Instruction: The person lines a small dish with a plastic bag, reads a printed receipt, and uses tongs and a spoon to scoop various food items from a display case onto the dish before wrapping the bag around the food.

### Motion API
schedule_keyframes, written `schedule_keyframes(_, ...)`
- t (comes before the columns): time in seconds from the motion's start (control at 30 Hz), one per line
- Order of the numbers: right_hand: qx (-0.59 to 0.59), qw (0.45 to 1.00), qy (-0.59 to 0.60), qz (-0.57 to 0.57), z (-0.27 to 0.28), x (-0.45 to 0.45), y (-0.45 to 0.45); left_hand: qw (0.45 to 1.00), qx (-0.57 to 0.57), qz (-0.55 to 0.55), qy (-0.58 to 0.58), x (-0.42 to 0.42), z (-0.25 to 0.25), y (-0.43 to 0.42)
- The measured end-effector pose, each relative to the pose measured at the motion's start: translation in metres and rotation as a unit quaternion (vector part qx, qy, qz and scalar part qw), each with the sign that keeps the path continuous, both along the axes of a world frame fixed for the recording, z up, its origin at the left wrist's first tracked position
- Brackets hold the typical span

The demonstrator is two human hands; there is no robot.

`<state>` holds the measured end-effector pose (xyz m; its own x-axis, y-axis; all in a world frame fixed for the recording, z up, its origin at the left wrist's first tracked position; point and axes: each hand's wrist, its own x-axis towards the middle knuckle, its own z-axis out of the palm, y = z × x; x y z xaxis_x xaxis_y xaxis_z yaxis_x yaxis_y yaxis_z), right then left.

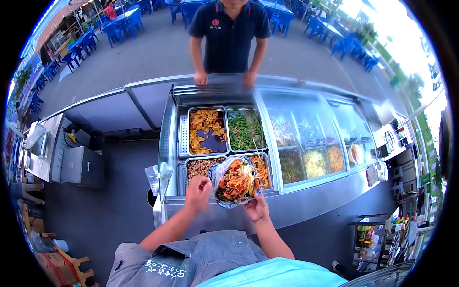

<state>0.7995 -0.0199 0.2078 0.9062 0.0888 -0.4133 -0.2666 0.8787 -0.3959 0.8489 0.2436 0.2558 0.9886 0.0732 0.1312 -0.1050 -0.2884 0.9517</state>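
Note:
My right hand [257,208] grips the lower right rim of a blue-and-white patterned bowl [227,204], lined with thin clear plastic. Mixed food [236,181] with reddish-orange slices on top fills the bowl. My left hand [198,192] is close by the bowl's left side, its fingers curled together; what they hold, if anything, is hidden. Under and behind the bowl are metal trays: one of peanuts [203,167], partly covered, and one of orange pieces [262,173]. Farther back are a tray of yellow-brown slices [206,125] and a tray of chopped green vegetables [245,128].
Across the counter a person in a dark polo shirt [231,40] rests both hands on its edge. Glass panes [311,124] cover more food at the right. A grey box [81,165] stands at the left, a stocked rack [370,239] at the lower right.

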Motion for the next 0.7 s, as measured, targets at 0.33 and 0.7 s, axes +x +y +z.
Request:
schedule_keyframes(0.33, -0.005, 1.000, 0.001, 0.030, -0.011, -0.001, -0.005, 0.969, 0.201, 0.009, 0.140, 0.038, 0.061, -0.018)
schedule_keyframes(0.7, 0.001, 0.999, 0.014, 0.031, -0.028, -0.003, 0.000, 0.981, 0.117, -0.041, 0.150, 0.049, 0.047, -0.034)
